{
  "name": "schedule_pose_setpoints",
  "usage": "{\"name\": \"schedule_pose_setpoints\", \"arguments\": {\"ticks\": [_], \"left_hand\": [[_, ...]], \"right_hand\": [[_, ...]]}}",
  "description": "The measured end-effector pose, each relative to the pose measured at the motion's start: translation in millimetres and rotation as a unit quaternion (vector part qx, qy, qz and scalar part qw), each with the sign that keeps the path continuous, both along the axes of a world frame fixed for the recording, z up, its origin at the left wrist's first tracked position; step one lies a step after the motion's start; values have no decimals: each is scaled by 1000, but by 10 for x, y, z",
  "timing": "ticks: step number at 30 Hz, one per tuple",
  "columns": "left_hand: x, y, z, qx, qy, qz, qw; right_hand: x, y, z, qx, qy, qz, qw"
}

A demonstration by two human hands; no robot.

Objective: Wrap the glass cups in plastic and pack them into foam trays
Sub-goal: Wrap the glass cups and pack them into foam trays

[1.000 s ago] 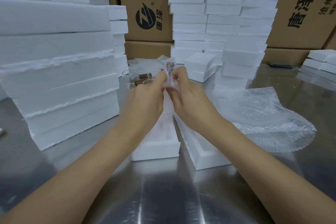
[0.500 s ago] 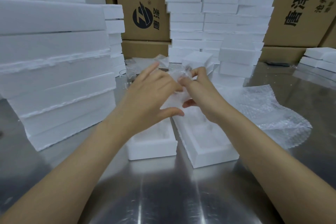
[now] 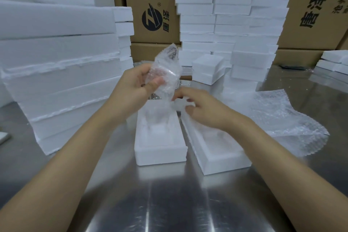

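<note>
My left hand (image 3: 134, 86) grips a glass cup wrapped in bubble wrap (image 3: 165, 73), held tilted above the table. My right hand (image 3: 203, 111) sits just below and to the right, its fingertips touching the wrap's lower end. Under both hands lie two open white foam trays side by side: the left tray (image 3: 160, 151) and the right tray (image 3: 224, 160). More bare glass cups with brown handles (image 3: 185, 77) stand behind the wrapped one, mostly hidden.
A loose bubble wrap sheet (image 3: 286, 118) lies right of the trays. Tall foam tray stacks stand at the left (image 3: 60, 66) and at the back (image 3: 235, 17). Cardboard boxes (image 3: 152, 5) line the rear. The table is shiny steel (image 3: 169, 203).
The wrapped cup has moved from between both hands into my left hand alone and now stands higher. My right hand has dropped to the wrap's lower end.
</note>
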State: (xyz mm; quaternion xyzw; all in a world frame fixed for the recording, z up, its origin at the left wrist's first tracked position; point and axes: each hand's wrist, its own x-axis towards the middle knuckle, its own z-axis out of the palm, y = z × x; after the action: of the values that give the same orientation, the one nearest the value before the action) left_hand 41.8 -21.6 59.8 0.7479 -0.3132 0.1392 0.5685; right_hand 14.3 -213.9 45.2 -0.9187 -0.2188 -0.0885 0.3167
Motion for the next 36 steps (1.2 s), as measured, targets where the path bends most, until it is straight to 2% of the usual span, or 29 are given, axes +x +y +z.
{"name": "schedule_pose_setpoints", "arguments": {"ticks": [3, 6, 8, 10, 12, 13, 16, 18, 23, 25, 30, 36], "left_hand": [[-4, 6, 5, -3, 21, -44, 999], [-13, 16, 17, 5, 29, -74, 997], [-35, 22, 21, 24, 17, -87, 996], [-49, 18, 16, 40, -1, -89, 995], [-53, 5, 4, 33, -11, -90, 995], [-52, -3, -1, 17, -9, -92, 996], [-46, -28, -20, -25, 3, -93, 995], [-56, -56, -46, -21, 5, -89, 996], [-66, -112, -118, 5, 2, -65, 998], [-77, -124, -124, 4, 19, -40, 999], [-55, -128, -192, 49, -4, -15, 999], [-48, -154, -193, 61, 23, -18, 998]], "right_hand": [[-15, 61, -41, -107, 49, 72, 990], [-1, 30, -44, -187, 38, 58, 980], [-2, -22, -21, -192, 49, 46, 979], [11, -58, 5, -150, 47, 19, 987], [37, -79, 42, -29, 53, -24, 998], [51, -86, 66, 58, 86, -18, 994], [59, -90, 114, 284, 180, 79, 938], [45, -95, 140, 360, 195, 129, 903], [18, -108, 163, 380, 206, 148, 889], [7, -99, 151, 352, 201, 153, 901], [-10, -40, 91, 296, 201, 151, 922], [26, -65, 48, 336, 192, 107, 916]]}}
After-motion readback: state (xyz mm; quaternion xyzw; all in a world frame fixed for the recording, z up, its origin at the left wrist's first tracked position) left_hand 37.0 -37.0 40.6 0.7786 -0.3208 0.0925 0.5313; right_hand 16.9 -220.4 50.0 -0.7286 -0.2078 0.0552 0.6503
